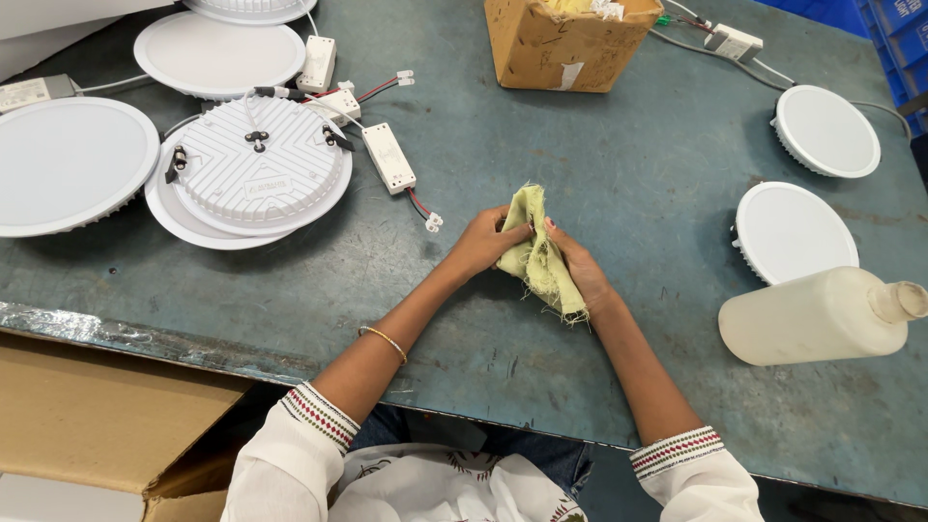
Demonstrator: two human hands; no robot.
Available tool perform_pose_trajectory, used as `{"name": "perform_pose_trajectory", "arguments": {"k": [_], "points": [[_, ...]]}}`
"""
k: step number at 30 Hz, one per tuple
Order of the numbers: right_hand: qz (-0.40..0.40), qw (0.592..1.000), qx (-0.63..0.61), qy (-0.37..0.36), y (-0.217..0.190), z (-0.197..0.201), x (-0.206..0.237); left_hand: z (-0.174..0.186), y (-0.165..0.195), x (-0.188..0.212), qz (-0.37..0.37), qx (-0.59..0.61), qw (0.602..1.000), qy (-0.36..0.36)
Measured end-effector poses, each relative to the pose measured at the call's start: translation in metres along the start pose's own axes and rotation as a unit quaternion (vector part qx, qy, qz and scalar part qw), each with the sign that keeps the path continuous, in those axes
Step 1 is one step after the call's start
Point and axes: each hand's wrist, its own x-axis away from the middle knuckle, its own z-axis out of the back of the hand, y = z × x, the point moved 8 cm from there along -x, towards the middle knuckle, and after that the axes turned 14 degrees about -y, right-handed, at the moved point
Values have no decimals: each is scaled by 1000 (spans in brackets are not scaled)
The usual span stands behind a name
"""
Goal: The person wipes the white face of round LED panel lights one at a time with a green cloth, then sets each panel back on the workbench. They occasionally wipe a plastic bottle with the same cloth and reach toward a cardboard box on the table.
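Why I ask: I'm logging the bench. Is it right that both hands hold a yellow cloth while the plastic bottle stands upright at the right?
Not quite. Both hands, left hand and right hand, do hold the yellow cloth, but the head view shows the plastic bottle lying on its side.

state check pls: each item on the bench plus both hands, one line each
left hand: shut on yellow cloth
right hand: shut on the cloth
yellow cloth: crumpled, frayed, held just above the table
plastic bottle: lying on its side, uncapped
cardboard box: open at the top
ribbed lamp: face down on another disc, wired to a driver
round lamps at right: face up
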Motion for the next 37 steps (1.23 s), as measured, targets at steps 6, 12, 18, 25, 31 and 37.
{"name": "perform_pose_trajectory", "arguments": {"k": [6,12,18,25,31,37], "points": [[-4,1000,13,0,0,4,-1,0,-2,-1,0,2,1000,2],[-6,1000,10,19,-2,3,1,1,3,1,-2,0,1000,7],[-6,999,29,16,-2,5,1,1,-1,-1,13,-20,1000,13],[-11,1000,14,12,0,29,-3,3,-7,-13,-57,-119,990,43],[-16,993,116,-25,-8,51,-14,6,21,-7,-66,-271,953,116],[1,985,146,-94,-24,35,-36,-6,152,55,-249,-306,885,248]]}}
